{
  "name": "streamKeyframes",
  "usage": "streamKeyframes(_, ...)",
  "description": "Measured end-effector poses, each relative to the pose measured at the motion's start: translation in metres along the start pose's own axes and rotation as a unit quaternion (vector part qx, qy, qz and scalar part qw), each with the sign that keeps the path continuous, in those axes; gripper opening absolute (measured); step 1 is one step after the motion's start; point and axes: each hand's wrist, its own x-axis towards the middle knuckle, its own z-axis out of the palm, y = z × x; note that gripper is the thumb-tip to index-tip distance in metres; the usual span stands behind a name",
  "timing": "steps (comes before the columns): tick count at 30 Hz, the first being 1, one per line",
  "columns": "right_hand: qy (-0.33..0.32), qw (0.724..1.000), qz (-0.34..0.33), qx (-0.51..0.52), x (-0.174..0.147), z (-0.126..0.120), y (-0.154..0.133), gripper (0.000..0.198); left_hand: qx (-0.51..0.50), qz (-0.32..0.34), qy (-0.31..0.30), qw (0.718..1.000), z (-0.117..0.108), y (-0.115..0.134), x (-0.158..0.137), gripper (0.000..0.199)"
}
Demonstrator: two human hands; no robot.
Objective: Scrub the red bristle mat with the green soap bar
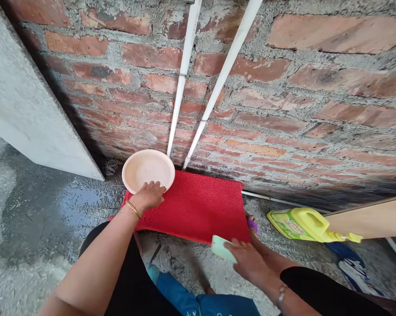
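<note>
**A:** So, where's this at rn? Left hand [149, 196] is resting on the near rim of the bowl [148, 169], fingers curled over the edge, so it's holding the bowl more or less. The bowl sits at the back left corner of the red mat [198, 206], right by the foot of the brick wall [283, 109] and just below the two white pipes [185, 74]. It looks empty from here, pale inside, no suds.

**B:** Yeah, and the right hand [247, 261] is closed around a pale green bar or sponge [221, 248], can't tell which tbh. It's held at the front right edge of the mat, touching or nearly.

**A:** Progress-wise I'd say early. The mat looks dry-ish and clean red, with no foam anywhere on it. The floor [53, 219] to the left is dark and wet though, so water's been around.

**B:** Agreed, imo the scrubbing itself isn't showing yet. Soap's in hand and the bowl's in reach, that's about it.

**A:** Any labels? The yellow-green jug [300, 224] lying on its side to the right, near the mat, has a printed label w/ red lettering.

**B:** Too small and skewed, can't read a word or a brand. There's white print on the blue cloth [217, 305] at the bottom edge too, also unreadable. Nothing else has writing afaict.
</note>
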Motion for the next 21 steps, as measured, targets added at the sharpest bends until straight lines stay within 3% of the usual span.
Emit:
streamKeyframes(3,-0.010,0.997,0.070,-0.039,-0.018,-0.008,0.035,0.057,-0.001,0.002,0.003,1.000,0.002,-0.001,0.003,0.041)
streamKeyframes(5,-0.011,0.996,0.076,-0.039,-0.022,-0.019,0.030,0.050,0.001,0.001,0.002,1.000,0.003,-0.002,0.006,0.041)
streamKeyframes(11,0.020,0.997,-0.058,0.055,0.005,-0.032,-0.070,0.053,0.009,0.002,-0.007,1.000,0.006,-0.004,0.007,0.041)
streamKeyframes(14,0.015,0.990,-0.111,0.080,0.023,-0.023,-0.097,0.063,0.013,-0.004,-0.006,1.000,0.008,-0.004,0.006,0.041)
streamKeyframes(17,-0.003,0.989,-0.119,0.088,0.027,-0.010,-0.075,0.074,0.018,-0.009,-0.016,1.000,0.011,-0.005,0.007,0.041)
streamKeyframes(21,-0.002,0.997,-0.054,0.054,0.007,-0.002,0.003,0.074,0.026,-0.010,-0.024,0.999,0.012,-0.002,0.009,0.043)
